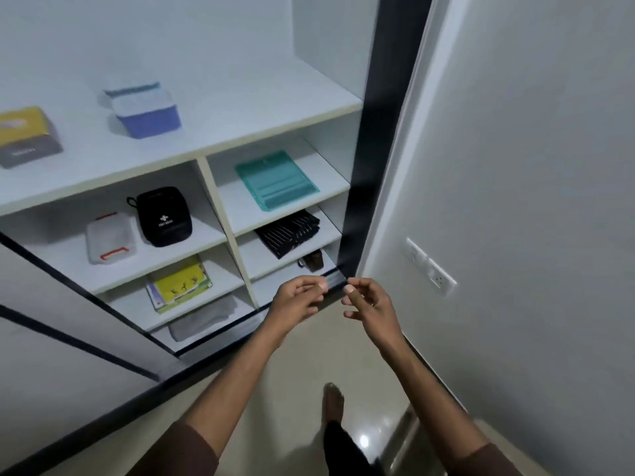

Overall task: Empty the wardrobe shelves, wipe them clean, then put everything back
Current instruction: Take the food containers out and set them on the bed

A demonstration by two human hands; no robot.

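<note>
Both hands hang empty before the wardrobe, left hand (299, 298) and right hand (369, 304) with fingers loosely curled; just beyond them a dark mug (312, 261) sits low, striped cloth (288, 231) and teal folder (276, 180) shelved above.

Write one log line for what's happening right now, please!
stage: shelves not yet emptied | left hand: free, holds nothing | right hand: free, holds nothing | nearest: striped cloth, mug

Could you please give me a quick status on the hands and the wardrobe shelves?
Left hand and right hand empty, fingers loosely curled, before the wardrobe. Shelves loaded: first aid pouch, teal folder. Nothing blocking.
</note>
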